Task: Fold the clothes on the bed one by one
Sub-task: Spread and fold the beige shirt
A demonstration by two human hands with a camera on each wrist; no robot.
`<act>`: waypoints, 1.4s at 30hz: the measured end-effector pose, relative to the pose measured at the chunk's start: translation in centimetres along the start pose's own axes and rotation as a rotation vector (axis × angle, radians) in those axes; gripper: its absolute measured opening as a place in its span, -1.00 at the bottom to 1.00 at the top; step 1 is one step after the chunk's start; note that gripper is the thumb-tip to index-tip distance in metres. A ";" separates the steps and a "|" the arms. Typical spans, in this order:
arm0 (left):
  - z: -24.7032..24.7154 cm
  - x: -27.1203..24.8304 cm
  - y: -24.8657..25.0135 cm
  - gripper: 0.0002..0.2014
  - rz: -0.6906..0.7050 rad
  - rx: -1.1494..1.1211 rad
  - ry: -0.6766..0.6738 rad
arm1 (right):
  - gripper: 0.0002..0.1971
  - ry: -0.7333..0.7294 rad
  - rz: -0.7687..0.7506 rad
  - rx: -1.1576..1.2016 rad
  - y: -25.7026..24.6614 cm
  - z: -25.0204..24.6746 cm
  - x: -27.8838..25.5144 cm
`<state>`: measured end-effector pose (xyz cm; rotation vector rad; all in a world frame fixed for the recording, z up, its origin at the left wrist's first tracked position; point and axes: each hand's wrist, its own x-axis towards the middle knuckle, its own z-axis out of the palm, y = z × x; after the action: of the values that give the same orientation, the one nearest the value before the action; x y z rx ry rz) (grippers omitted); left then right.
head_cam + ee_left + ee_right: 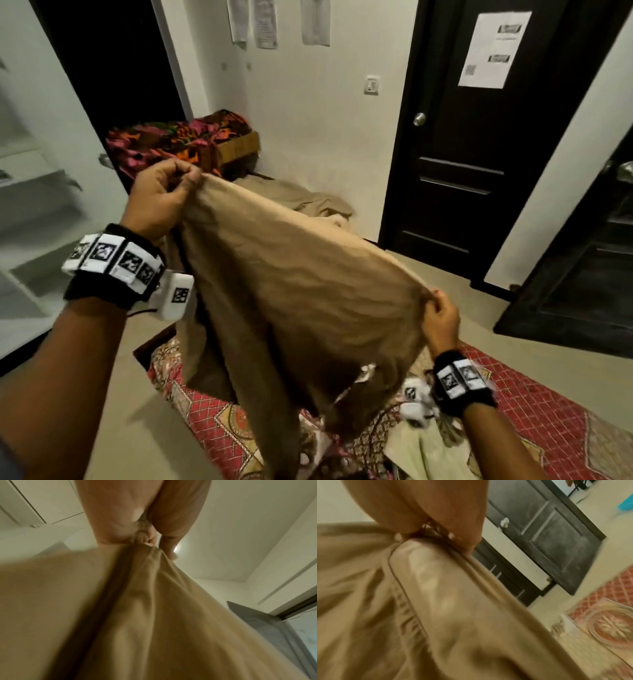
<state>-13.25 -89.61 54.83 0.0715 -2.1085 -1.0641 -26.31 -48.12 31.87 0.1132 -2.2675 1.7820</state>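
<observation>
While it hangs in the air above the bed, the tan garment (294, 274) is stretched by its top edge between two hands. The left hand (161, 198) pinches one upper corner with curled fingers and thumb, and the left wrist view shows the fingertips (145, 539) bunching the cloth (137, 615). The right hand (442, 322) grips the other corner, lower and nearer the camera; in the right wrist view its fingers close round a seamed, gathered edge of the fabric (436, 601). The cloth is plain, creased and thin, and its lower part droops down to the bedspread (534, 411), which is red with a diamond lattice and cream floral medallions. A pale green cloth (428, 452) lies on the spread under the right wrist. Beyond the bed is a beige floor (445, 284), where another tan cloth (308, 202) lies heaped against the white wall, beside a bright patterned blanket (178, 140) on a box. A dark panelled door (479, 137) with a round knob carries a sheet of paper (493, 48); its print, like that of the sheets on the wall, is too blurred to read.
</observation>
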 end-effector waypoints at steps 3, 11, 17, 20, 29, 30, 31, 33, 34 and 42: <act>-1.9 -0.3 -2.7 -0.82 -0.088 0.003 -0.103 | -0.85 -0.036 -0.288 -0.074 -5.2 -4.5 3.2; -0.7 4.2 -8.7 -0.87 -0.295 0.036 -0.397 | -0.93 -0.225 -0.504 -0.530 -12.1 -8.2 7.8; 6.6 11.4 -17.7 -0.75 -0.383 0.109 -0.512 | -0.81 -0.287 -0.285 -0.930 -8.3 -5.6 13.3; 11.3 16.4 -22.4 -0.79 -0.342 0.198 -0.572 | -0.75 -0.233 -0.124 -0.997 -7.2 -3.1 16.4; 19.4 25.6 -26.8 -0.79 -0.152 0.021 -0.503 | -0.62 0.227 -0.027 -0.788 -8.0 1.8 20.2; 18.8 25.7 -26.6 -0.73 -0.133 -0.026 -0.488 | -0.61 0.265 -0.054 -0.755 -8.1 2.0 19.7; 18.1 25.4 -26.4 -0.69 -0.110 -0.055 -0.474 | -0.62 0.305 -0.085 -0.715 -8.2 2.1 18.9; 16.0 23.8 -25.6 -0.61 -0.037 -0.021 -0.464 | -0.69 0.376 -0.171 -0.628 -8.3 2.5 16.5; 15.0 22.8 -25.4 -0.60 -0.005 0.010 -0.464 | -0.68 0.398 -0.213 -0.585 -8.2 3.0 15.0; 13.2 9.1 -36.8 -0.84 -0.180 -0.032 -0.530 | -0.73 0.295 -0.114 -0.668 2.2 9.4 -1.1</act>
<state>-38.23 -108.03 29.41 -0.0432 -2.5935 -1.3341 -27.19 -56.71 27.46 -0.1352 -2.4315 0.8461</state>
